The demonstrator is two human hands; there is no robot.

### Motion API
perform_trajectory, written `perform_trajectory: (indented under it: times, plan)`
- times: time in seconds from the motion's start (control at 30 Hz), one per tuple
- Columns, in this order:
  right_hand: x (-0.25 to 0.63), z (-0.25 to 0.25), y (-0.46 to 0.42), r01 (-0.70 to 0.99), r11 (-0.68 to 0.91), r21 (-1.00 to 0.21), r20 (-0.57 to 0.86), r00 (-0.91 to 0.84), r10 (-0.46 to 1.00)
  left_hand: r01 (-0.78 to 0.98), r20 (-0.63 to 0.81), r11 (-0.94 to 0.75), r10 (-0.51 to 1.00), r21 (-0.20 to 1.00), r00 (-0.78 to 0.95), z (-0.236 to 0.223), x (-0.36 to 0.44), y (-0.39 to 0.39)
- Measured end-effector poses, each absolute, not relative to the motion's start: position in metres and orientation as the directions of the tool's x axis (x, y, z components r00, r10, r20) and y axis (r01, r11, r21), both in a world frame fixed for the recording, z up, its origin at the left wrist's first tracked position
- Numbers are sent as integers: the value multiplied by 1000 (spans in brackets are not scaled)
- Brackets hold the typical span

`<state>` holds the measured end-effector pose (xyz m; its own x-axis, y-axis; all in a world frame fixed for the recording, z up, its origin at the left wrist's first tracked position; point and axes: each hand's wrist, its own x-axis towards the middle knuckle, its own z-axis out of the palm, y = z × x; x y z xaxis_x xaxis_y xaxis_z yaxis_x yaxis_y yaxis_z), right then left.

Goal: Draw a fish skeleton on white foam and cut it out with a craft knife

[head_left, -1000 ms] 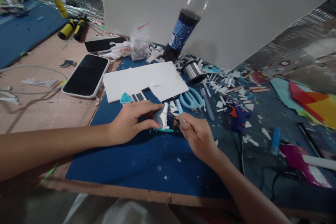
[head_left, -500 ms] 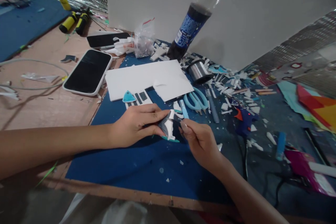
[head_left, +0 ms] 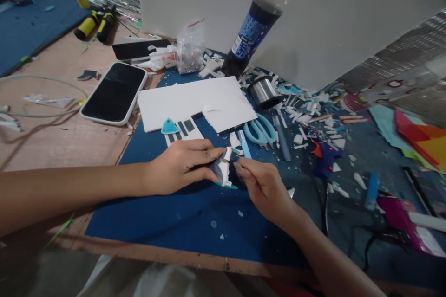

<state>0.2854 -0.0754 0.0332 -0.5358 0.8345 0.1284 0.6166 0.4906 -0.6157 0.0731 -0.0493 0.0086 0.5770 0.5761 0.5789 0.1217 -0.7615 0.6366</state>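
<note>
My left hand (head_left: 186, 167) pinches a small grey, white and teal piece (head_left: 225, 169) between thumb and fingers, just above the blue mat (head_left: 167, 222). Its kind is not clear; the white part faces up and teal edges show at top and bottom. Close against its right side, my right hand (head_left: 263, 185) is closed with the fingertips round a thin dark tool (head_left: 232, 161), mostly hidden by the fingers. Beyond the hands lie a white sheet (head_left: 184, 104) with a notch cut from it, a small blue rounded triangle (head_left: 169, 126) and a white strip with dark bars (head_left: 191, 131).
Light-blue scissors-like cutters (head_left: 259, 132), a wire spool (head_left: 265, 92) and a tilted-looking cola bottle (head_left: 247, 37) stand beyond my right hand, among white scraps. A glue gun (head_left: 325, 158) lies right. A phone (head_left: 114, 93) and yellow-black pliers (head_left: 95, 25) lie left.
My right hand's fingertips have shifted slightly left, towards the held piece. My left hand keeps its grip. The whole view has moved a little.
</note>
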Motion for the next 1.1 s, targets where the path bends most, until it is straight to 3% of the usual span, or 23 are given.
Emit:
perform_trajectory:
  times: [0.4, 0.93, 1.1]
  plan:
    - [285, 33, -76, 663, 506, -551, 101, -550, 829, 96, 532, -737, 565, 669, 631, 12, 74, -47]
    - [281, 32, -82, 682, 456, -572, 29, -539, 842, 11, 517, -704, 532, 710, 670, 9, 75, -47]
    - [279, 33, -83, 670, 472, -573, 68, -535, 842, 9, 532, -711, 534, 703, 657, 9, 76, -47]
